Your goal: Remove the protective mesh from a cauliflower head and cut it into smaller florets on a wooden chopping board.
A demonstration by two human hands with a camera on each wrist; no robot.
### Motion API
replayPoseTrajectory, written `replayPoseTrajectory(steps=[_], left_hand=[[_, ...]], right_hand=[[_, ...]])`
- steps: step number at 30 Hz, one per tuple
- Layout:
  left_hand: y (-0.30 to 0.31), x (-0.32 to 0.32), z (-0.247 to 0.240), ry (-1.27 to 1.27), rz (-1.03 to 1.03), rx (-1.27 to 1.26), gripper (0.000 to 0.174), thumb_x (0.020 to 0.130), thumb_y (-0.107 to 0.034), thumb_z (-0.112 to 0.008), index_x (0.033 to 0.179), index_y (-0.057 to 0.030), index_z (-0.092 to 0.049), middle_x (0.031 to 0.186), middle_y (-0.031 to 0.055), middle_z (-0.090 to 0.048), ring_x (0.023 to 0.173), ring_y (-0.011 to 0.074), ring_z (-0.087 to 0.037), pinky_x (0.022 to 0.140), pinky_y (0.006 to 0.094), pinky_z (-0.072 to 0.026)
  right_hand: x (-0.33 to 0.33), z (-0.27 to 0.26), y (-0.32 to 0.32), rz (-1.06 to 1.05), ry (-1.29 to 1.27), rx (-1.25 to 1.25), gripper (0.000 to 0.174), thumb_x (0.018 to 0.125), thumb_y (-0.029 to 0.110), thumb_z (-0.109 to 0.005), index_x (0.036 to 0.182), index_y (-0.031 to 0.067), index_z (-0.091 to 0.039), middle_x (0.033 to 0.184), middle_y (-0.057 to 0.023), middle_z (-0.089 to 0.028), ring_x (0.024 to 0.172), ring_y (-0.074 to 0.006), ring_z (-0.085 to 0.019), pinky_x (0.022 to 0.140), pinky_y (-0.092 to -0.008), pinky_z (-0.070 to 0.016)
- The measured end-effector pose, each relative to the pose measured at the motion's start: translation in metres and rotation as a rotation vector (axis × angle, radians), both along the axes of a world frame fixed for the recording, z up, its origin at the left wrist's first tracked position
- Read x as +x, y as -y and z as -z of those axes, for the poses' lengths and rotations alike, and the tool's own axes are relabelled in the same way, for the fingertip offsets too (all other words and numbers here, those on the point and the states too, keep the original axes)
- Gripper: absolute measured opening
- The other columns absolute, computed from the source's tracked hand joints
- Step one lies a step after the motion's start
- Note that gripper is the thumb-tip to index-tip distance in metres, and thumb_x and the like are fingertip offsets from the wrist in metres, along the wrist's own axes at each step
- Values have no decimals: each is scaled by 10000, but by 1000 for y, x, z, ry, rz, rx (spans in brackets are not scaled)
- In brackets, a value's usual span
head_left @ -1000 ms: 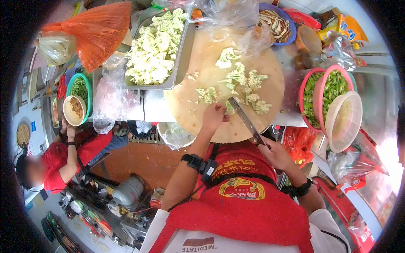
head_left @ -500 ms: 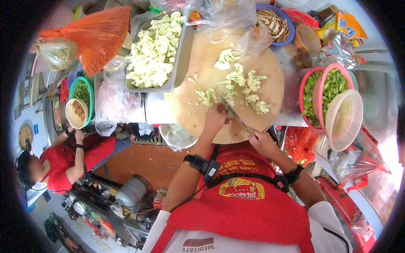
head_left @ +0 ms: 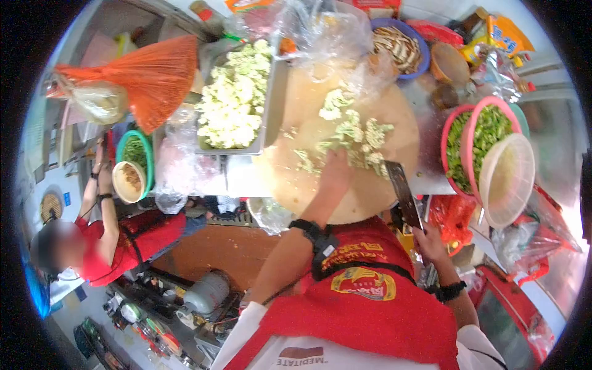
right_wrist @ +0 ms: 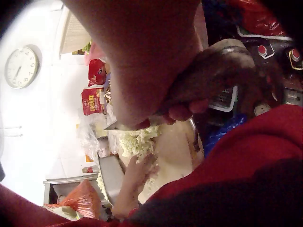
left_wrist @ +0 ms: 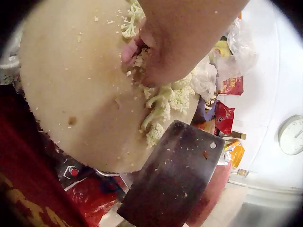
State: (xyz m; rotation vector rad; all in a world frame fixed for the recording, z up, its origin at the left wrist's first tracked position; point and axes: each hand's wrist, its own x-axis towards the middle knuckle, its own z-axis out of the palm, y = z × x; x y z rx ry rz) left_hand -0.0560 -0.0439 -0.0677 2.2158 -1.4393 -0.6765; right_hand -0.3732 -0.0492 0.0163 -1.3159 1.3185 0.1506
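On the round chopping board (head_left: 364,206) my left hand (head_left: 336,174) reaches among cut cauliflower florets (head_left: 375,134). Its fingers curl round a small cauliflower piece (left_wrist: 140,58) in the left wrist view, the palm hiding most of it. My right hand (head_left: 430,242) grips the handle of a cleaver (head_left: 404,194). The broad dark blade is lifted at the board's right edge, apart from the left hand, with crumbs stuck to it. More florets (left_wrist: 161,111) lie between the left hand and the blade.
A metal tray (head_left: 273,117) heaped with cauliflower stands left of the board. Pink baskets (head_left: 473,154) of cut green vegetables sit on the right. Behind are a blue bowl (head_left: 424,58) of sliced food and plastic bags (head_left: 333,37). Another person (head_left: 132,246) is at the left.
My left hand has moved forward and right into the florets. The cleaver has swung away to the right from beside the left hand. The head view has shifted slightly.
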Motion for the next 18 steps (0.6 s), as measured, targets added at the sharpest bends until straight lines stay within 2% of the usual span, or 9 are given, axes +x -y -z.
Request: replayPoseTrajectory(steps=[1, 2, 4, 5, 8, 10, 12, 14, 18], left_hand=[[-3, 3, 12, 108, 70, -103, 621, 808, -224, -662, 1334, -31, -395, 1267, 292, -427, 1034, 468, -550, 897, 482, -484], [1, 9, -10, 5, 24, 3, 602, 809, -224, -660, 1318, -27, -405, 1273, 288, -422, 1032, 467, -550, 898, 478, -485], [10, 17, -54, -211, -69, 209, 566, 810, -223, -655, 1286, -21, -425, 1284, 281, -414, 1028, 464, -549, 901, 469, -487], [12, 23, -64, -205, -107, 154, 498, 806, -198, -653, 1227, -9, -468, 1228, 273, -466, 999, 444, -556, 887, 455, -484], [18, 69, -96, -80, -180, -298, 467, 795, -168, -655, 1204, -1, -503, 1149, 257, -533, 995, 419, -561, 887, 447, -469], [35, 119, -132, -19, -267, -407, 457, 788, -153, -661, 1193, 8, -521, 1094, 252, -569, 1025, 398, -561, 897, 436, -452], [53, 172, -146, 105, -342, -499, 458, 789, -152, -660, 1193, 18, -526, 1128, 239, -568, 1062, 385, -548, 927, 421, -439], [73, 225, -154, 287, -327, -518, 448, 793, -131, -647, 1206, -2, -529, 1144, 236, -565, 1099, 375, -533, 950, 419, -428], [108, 324, -124, 369, -8, -153, 463, 833, -171, -589, 1275, -63, -500, 1251, 218, -527, 1201, 374, -471, 1001, 439, -392]], right_hand=[[-5, 7, -3, -22, 59, -50, 322, 913, 224, -533, 1182, 53, -584, 634, -61, -525, 574, -151, -520, 551, -324, -446], [-3, 11, -6, -41, 116, -99, 322, 911, 220, -536, 1182, 53, -586, 638, -63, -531, 582, -155, -524, 558, -322, -448], [-1, 9, -9, -62, 67, -97, 318, 907, 211, -543, 1179, 54, -593, 664, -70, -559, 597, -151, -531, 575, -323, -454], [1, 7, -10, -71, 37, -96, 316, 905, 206, -546, 1178, 54, -596, 677, -74, -573, 605, -149, -534, 583, -323, -457], [-3, 18, -14, -88, 35, -72, 322, 902, 201, -550, 1180, 47, -602, 712, -98, -607, 624, -149, -545, 609, -327, -465], [5, 12, -11, -49, 104, -80, 333, 897, 205, -565, 1181, 36, -604, 707, -89, -620, 638, -150, -553, 623, -329, -471], [-1, 17, -7, -71, 110, -74, 338, 896, 211, -572, 1181, 32, -606, 697, -75, -622, 637, -152, -553, 623, -328, -473], [-4, 24, -4, -26, 105, -53, 350, 898, 213, -573, 1199, 34, -594, 682, -56, -611, 625, -147, -543, 614, -324, -469], [8, -4, 8, 121, 80, 114, 373, 907, 203, -564, 1246, 45, -564, 629, -43, -563, 601, -138, -523, 593, -317, -457]])
